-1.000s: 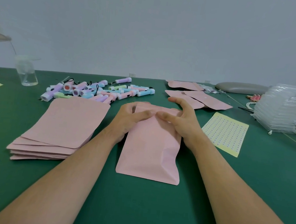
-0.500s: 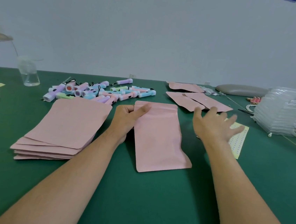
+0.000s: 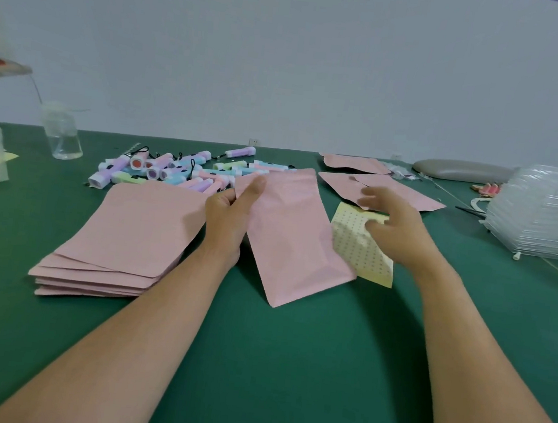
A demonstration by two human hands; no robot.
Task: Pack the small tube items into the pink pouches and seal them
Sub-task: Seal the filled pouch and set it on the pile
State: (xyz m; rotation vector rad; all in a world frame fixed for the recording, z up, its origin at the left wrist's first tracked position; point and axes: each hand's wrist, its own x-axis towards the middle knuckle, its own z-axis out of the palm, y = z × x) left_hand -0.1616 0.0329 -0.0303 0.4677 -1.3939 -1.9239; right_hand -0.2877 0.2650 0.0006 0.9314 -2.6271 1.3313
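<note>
One pink pouch (image 3: pixel 295 240) lies tilted on the green table (image 3: pixel 288 367). My left hand (image 3: pixel 233 210) grips its upper left edge, thumb on top. My right hand (image 3: pixel 397 223) has curled fingers on the far end of a yellow dotted sticker sheet (image 3: pixel 359 254), which sits partly lifted against the pouch's right edge. A pile of pastel small tubes (image 3: pixel 178 173) lies behind the pouch, to the left. A stack of empty pink pouches (image 3: pixel 130 233) sits left of my left hand.
Three more pink pouches (image 3: pixel 400 193) lie at the back right. A clear jar (image 3: pixel 61 135) stands far left. A stack of clear plastic trays (image 3: pixel 542 218) and a grey pad (image 3: pixel 461 170) occupy the right rear. Scissors and small items lie near them.
My right hand left the pouch, reached right to the sticker sheet and drew it left beside the pouch. My left hand kept hold of the pouch, which swung and shifted slightly right.
</note>
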